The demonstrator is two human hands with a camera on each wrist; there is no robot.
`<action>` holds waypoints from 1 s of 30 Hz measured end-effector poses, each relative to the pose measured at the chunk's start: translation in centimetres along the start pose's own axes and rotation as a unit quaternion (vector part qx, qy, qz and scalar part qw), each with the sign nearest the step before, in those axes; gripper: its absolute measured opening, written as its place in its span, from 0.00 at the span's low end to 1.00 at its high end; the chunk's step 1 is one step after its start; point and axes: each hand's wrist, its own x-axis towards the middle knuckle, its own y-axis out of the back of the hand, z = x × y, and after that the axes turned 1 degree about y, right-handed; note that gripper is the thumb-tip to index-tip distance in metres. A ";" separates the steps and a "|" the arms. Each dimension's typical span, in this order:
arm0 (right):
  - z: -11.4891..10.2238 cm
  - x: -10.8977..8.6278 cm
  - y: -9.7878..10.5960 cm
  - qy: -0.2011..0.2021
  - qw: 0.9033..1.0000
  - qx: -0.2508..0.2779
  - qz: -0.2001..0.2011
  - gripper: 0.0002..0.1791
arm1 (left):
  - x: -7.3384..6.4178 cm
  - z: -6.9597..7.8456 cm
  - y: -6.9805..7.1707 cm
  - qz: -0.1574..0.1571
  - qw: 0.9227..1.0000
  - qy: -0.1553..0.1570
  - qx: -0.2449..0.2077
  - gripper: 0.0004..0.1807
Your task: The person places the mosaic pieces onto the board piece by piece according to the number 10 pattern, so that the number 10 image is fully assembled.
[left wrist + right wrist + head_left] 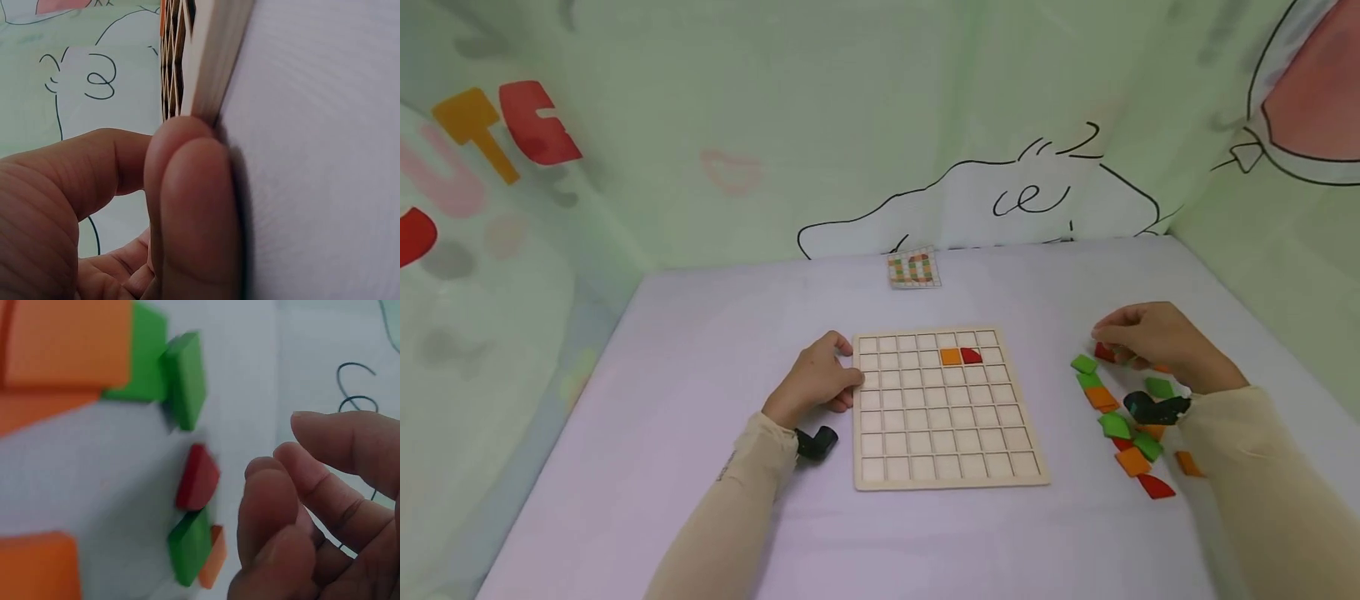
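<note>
While the left hand (816,373) is resting against the left edge of a wooden grid board (925,417), its fingers loosely bent, the right hand (1157,337) is hovering among scattered tiles (1115,425), thumb and fingers leaving a narrow gap. Right below those fingertips a red tile (1105,352) is lying partly covered; nearer tiles are lying half hidden by the black wrist camera (1153,408). Right of the left fingers, an orange square (951,357) is sitting on the board beside a red piece (972,356). Beyond both hands' fingers, a small card (913,268) is showing a blurry coloured grid. Far left of the left fingers, a pink U (441,171) and orange T (471,121) are showing; a red shape (415,237) is being cut off. Writing on the left sleeve (752,450) is appearing too small to read.
</note>
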 end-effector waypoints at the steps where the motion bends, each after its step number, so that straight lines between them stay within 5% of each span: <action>1: 0.2 0.2 0.0 -0.004 1.000 -0.007 0.000 0.27 | 0.0 0.0 0.1 0.001 1.000 0.000 0.000 0.21; 14: 1.2 0.5 -0.6 -0.047 0.996 -0.077 0.011 0.20 | -0.2 -0.1 0.1 0.001 1.000 0.007 -0.002 0.21; 30: 0.5 0.5 -0.8 -0.046 0.996 -0.074 -0.006 0.19 | 0.2 -0.1 0.3 -0.004 1.000 0.006 -0.006 0.22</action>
